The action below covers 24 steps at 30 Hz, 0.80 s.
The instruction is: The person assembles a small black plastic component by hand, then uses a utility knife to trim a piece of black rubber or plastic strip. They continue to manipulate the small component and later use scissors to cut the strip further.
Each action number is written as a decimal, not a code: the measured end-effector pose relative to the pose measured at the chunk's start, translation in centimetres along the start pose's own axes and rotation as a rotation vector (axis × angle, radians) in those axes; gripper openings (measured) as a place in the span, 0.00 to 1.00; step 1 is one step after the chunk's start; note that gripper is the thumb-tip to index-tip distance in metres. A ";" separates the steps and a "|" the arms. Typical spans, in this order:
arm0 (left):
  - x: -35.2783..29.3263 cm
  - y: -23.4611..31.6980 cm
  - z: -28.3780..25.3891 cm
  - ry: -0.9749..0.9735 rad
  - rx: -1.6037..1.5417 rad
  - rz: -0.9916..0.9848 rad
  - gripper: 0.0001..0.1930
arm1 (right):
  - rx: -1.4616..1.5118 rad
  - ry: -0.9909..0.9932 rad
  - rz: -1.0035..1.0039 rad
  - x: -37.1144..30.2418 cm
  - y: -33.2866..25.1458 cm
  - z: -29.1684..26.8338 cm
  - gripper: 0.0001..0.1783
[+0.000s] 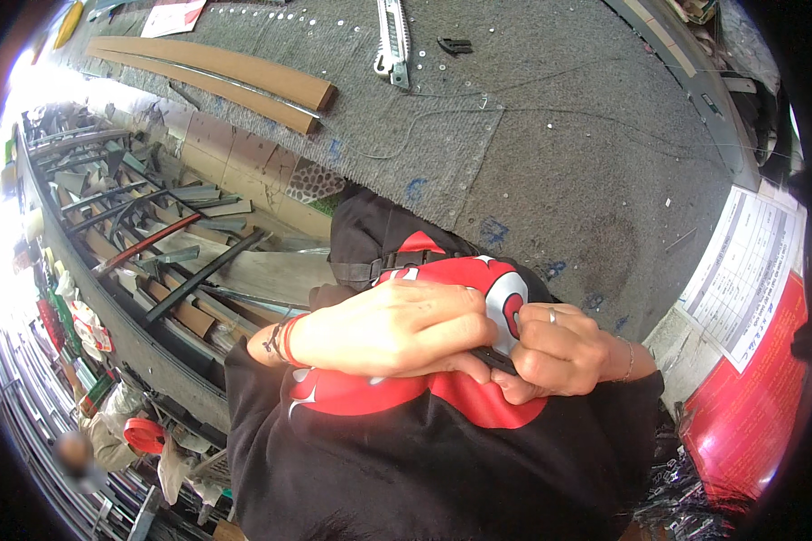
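Observation:
My left hand and my right hand meet close in front of my black and red shirt. Both are closed, with thumbs and fingers pinching a small dark piece between them. The fingers cover most of this piece, so I cannot tell its kind. A ring sits on a finger of my right hand, and a red band circles my left wrist.
Ahead, a grey carpeted worktop bears a utility knife, a small black part and brown profile strips. Left stands a bin of metal offcuts. A printed sheet and red paper are at right.

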State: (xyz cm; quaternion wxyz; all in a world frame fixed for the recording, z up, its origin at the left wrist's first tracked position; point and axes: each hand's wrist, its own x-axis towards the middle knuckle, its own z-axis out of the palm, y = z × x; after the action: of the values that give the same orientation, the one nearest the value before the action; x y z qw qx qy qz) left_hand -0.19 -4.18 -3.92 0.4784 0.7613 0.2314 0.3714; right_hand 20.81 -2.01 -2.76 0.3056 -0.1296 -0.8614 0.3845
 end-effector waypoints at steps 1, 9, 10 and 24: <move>0.0 -0.1 0.0 -0.012 0.025 0.033 0.16 | -0.041 -0.009 -0.055 0.0 0.1 0.0 0.14; 0.6 -0.3 0.7 0.020 0.011 0.074 0.09 | -0.156 0.018 -0.245 0.5 0.5 -0.3 0.13; 0.7 -0.3 0.7 0.037 0.022 0.083 0.09 | -0.163 0.031 -0.255 0.6 0.6 -0.4 0.13; 0.5 -0.1 0.1 0.283 0.549 0.290 0.10 | -0.218 0.154 -0.092 0.4 0.6 0.4 0.10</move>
State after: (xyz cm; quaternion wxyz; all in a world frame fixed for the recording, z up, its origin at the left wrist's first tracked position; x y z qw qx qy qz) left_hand 0.20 -3.87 -3.86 0.1608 0.8276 0.2761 0.4615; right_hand 20.21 -1.65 -3.24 0.3724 -0.1516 -0.8769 0.2633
